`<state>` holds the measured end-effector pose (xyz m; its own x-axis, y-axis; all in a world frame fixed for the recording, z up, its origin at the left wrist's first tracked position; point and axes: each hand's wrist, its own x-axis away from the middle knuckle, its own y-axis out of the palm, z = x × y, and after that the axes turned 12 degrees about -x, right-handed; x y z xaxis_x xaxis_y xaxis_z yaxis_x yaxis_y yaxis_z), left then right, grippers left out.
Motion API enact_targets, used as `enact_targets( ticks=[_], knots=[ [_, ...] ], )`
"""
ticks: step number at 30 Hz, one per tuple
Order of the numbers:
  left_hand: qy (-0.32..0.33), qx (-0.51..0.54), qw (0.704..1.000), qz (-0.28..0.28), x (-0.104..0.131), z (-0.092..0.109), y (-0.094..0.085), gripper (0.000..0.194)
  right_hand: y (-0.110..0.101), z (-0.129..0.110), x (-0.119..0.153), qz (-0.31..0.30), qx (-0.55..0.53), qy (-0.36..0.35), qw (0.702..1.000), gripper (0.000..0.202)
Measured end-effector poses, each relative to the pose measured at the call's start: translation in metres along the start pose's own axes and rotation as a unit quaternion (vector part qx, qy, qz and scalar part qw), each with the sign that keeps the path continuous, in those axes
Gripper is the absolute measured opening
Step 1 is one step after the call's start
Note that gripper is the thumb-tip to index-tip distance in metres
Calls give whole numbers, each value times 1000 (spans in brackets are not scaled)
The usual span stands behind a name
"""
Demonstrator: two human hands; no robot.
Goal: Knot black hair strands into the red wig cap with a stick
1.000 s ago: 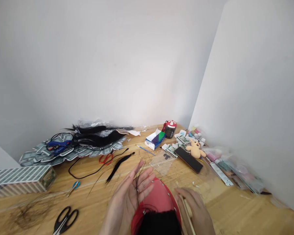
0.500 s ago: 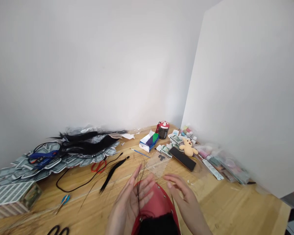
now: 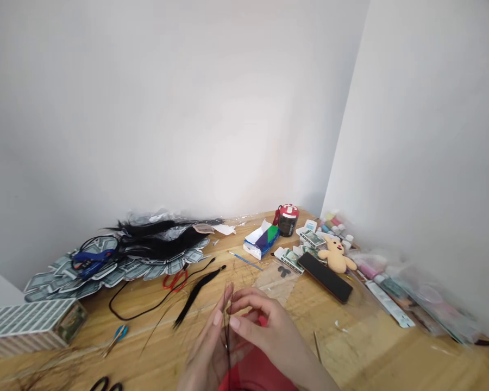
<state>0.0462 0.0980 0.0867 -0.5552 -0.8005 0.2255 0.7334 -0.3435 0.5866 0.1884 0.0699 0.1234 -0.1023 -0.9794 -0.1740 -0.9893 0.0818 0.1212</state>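
My left hand [image 3: 209,345] is raised at the bottom middle, fingers pointing up and closed about a few thin dark hair strands [image 3: 228,347]. Against it, my right hand [image 3: 261,328] has its thumb and fingertips pinched on the same strands near their upper part. The strands hang down between both hands. Directly beneath lies a smooth red rounded form [image 3: 255,372], mostly covered by my hands and cut off by the lower edge, so its whole shape is hidden.
A black hair bundle [image 3: 198,293], a black cord [image 3: 126,317], red-handled scissors [image 3: 175,281] and small blue scissors [image 3: 116,339] lie on the left. Farther back are a tissue pack [image 3: 261,240] and a lidded cup [image 3: 288,221]. A phone [image 3: 325,277] and a crocheted toy [image 3: 336,255] are right.
My right hand has moved left to meet the left hand and pinch the strands. My left fingers have drawn together. The view has shifted, and the red form's black furry part is out of sight.
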Motion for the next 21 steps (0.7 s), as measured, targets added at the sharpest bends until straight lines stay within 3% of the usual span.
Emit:
enact_targets(
  ticks=[5,8,10,12,14,17,21],
  knots=[
    [-12,-26,999,30,1,-2,-3,85,7,-3,-7,-7,-6,9,1000,10],
    [29,-108,992,60,5,4,-2,81,4,-5,-7,0,-1,6,1000,12],
    [94,-223,964,109,8,8,0,64,0,-6,-7,2,3,4,1000,12],
    [153,-333,916,161,10,12,2,40,-2,-7,-7,-2,5,4,1000,11],
    [184,-388,883,188,11,15,4,22,-3,-7,-7,-7,5,5,1000,11],
    [195,-378,883,197,10,17,5,12,-2,-7,-6,-12,-1,12,1000,11],
    [178,-329,909,183,11,20,5,20,-2,-6,-6,-21,-33,34,999,11]
  ],
)
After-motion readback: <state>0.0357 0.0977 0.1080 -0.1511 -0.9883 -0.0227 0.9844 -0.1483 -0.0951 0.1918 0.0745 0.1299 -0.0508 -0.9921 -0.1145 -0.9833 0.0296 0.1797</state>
